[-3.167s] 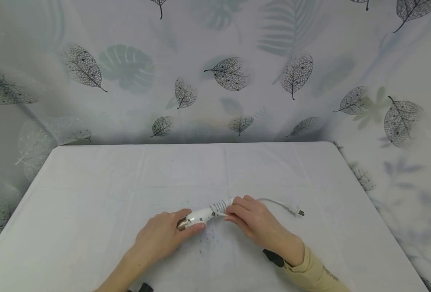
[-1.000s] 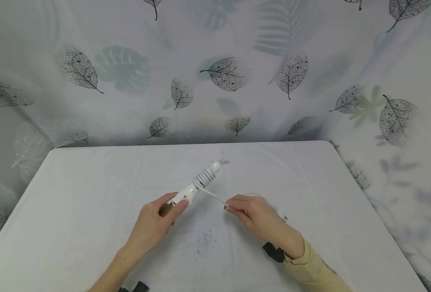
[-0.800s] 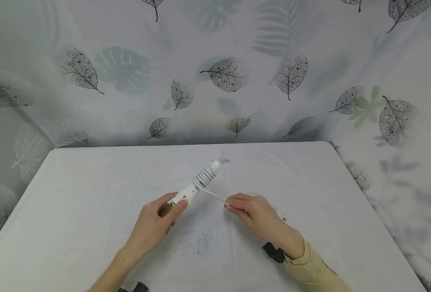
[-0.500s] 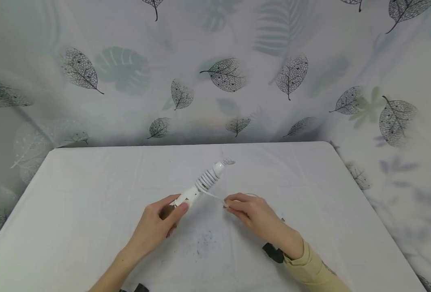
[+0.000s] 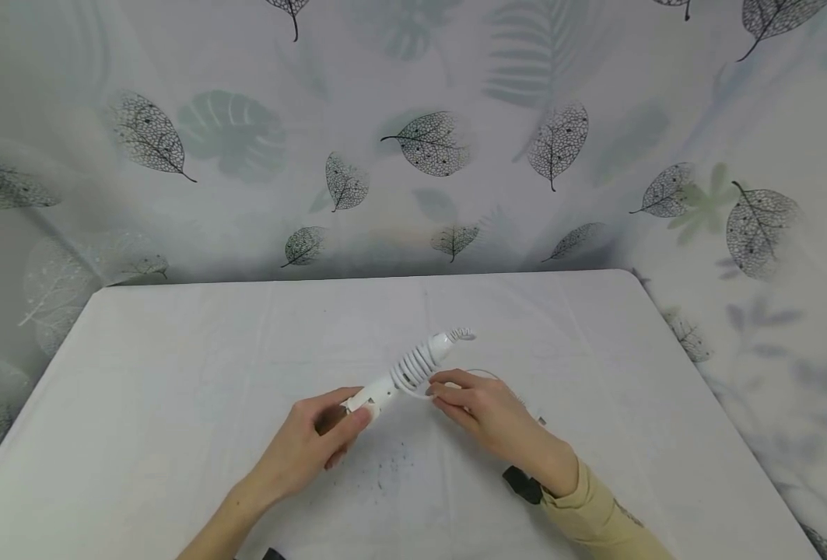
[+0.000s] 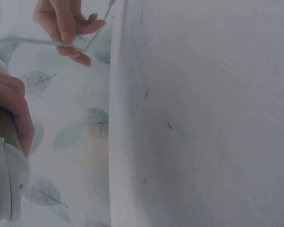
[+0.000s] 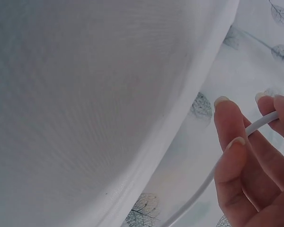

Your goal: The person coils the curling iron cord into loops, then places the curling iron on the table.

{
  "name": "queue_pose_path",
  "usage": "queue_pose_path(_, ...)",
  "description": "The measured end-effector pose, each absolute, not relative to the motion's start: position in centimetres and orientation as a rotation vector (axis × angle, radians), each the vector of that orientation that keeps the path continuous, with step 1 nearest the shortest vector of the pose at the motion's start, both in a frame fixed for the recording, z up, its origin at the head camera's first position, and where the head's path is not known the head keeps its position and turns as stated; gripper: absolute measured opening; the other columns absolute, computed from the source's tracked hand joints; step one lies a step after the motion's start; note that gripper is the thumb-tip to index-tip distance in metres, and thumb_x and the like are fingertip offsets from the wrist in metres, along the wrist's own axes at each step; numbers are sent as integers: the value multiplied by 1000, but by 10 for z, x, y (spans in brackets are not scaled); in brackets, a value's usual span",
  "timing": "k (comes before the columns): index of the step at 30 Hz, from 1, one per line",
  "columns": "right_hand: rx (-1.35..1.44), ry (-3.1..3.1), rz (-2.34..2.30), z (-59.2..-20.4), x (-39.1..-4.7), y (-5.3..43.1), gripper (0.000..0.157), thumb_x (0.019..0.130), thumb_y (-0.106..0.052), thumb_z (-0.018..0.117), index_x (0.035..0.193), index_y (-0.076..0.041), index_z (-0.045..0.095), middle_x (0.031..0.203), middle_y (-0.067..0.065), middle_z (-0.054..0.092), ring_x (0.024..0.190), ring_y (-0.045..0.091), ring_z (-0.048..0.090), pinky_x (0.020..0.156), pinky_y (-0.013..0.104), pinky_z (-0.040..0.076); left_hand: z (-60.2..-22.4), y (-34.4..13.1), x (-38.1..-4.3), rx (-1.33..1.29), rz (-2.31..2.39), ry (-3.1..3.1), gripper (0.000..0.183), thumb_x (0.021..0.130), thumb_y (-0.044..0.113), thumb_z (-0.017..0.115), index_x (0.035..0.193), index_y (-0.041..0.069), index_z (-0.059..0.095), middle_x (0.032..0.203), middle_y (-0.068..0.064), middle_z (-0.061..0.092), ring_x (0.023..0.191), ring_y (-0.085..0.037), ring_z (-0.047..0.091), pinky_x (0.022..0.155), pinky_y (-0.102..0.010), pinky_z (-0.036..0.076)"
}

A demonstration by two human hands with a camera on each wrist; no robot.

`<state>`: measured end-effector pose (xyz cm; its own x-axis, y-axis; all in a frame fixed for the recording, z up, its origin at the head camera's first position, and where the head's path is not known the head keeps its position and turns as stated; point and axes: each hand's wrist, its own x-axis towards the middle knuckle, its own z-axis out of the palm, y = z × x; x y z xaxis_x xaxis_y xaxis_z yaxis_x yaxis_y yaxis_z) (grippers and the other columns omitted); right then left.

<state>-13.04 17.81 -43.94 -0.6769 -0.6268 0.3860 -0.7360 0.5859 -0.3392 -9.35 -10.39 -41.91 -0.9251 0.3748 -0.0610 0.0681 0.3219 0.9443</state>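
Note:
What looks like a curling iron (image 5: 376, 397) slants up to the right over the table, white at the handle. My left hand (image 5: 306, 442) grips its near end; in the left wrist view a brownish metal barrel (image 6: 4, 124) shows beside the fingers. White cord (image 5: 413, 367) winds round the handle in several turns, and a ribbed, curled cord guard (image 5: 463, 334) sticks out at the far end. My right hand (image 5: 486, 412) pinches the cord close beside the windings. In the right wrist view the cord (image 7: 191, 198) passes between thumb and fingers. The plug (image 5: 542, 421) is partly hidden behind the right wrist.
A white-covered table (image 5: 196, 365) lies under both hands, with small dark specks (image 5: 392, 464) near the middle. Leaf-printed fabric (image 5: 245, 194) hangs behind and at both sides. A black strap piece (image 5: 523, 484) sits at the right wrist.
The curling iron has been lifted from low on the table, then its far end swung right and down toward the right hand. The cord stretch between windings and right fingers has shortened.

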Motion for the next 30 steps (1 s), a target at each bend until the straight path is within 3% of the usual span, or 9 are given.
queue_pose_path(5, 1094, -2577, 625, -442, -128, 178, 15, 85, -9, 78, 100, -8, 77, 99, 1, 72, 85, 13, 68, 74, 32, 55, -422, -103, -92, 542, 1569, 2252, 29, 102, 31, 59, 127, 18, 66, 62, 5, 52, 50, -3, 44, 43, -24, 38)
queue_pose_path(12, 1065, -2532, 673, -446, -125, 181, 38, 80, -6, 81, 115, -10, 66, 115, 1, 71, 105, 19, 69, 85, 36, 55, -423, -102, -89, 629, 1483, 2212, 24, 101, 33, 60, 123, 28, 68, 61, 8, 52, 50, -1, 44, 44, -23, 38)
queue_pose_path(17, 1164, -2451, 616, -442, -124, 180, 31, 79, -3, 81, 105, -12, 68, 106, -3, 72, 95, 12, 70, 80, 29, 55, -422, -103, -88, 678, 1488, 2170, 23, 101, 31, 61, 122, 28, 68, 62, 8, 53, 50, -1, 44, 44, -24, 38)
queue_pose_path(22, 1241, -2435, 643, -436, -127, 177, 22, 80, 3, 78, 95, -11, 71, 96, -1, 71, 78, 9, 67, 67, 23, 54, -424, -100, -87, 754, 1431, 2153, 22, 100, 34, 62, 121, 31, 69, 72, 10, 60, 56, 0, 49, 49, -23, 42)
queue_pose_path(26, 1272, -2424, 692, -433, -127, 178, 22, 79, 8, 76, 96, -6, 73, 96, 3, 70, 76, 10, 67, 66, 22, 55, -427, -97, -84, 826, 1348, 2170, 22, 98, 41, 63, 119, 37, 69, 85, 14, 65, 67, 1, 52, 60, -20, 45)
queue_pose_path(30, 1284, -2373, 732, -431, -127, 177, 23, 78, 10, 75, 95, -5, 73, 94, 3, 70, 76, 10, 66, 67, 21, 55, -428, -97, -83, 851, 1377, 2149, 21, 99, 37, 63, 119, 36, 69, 91, 14, 67, 73, 0, 55, 64, -21, 47)
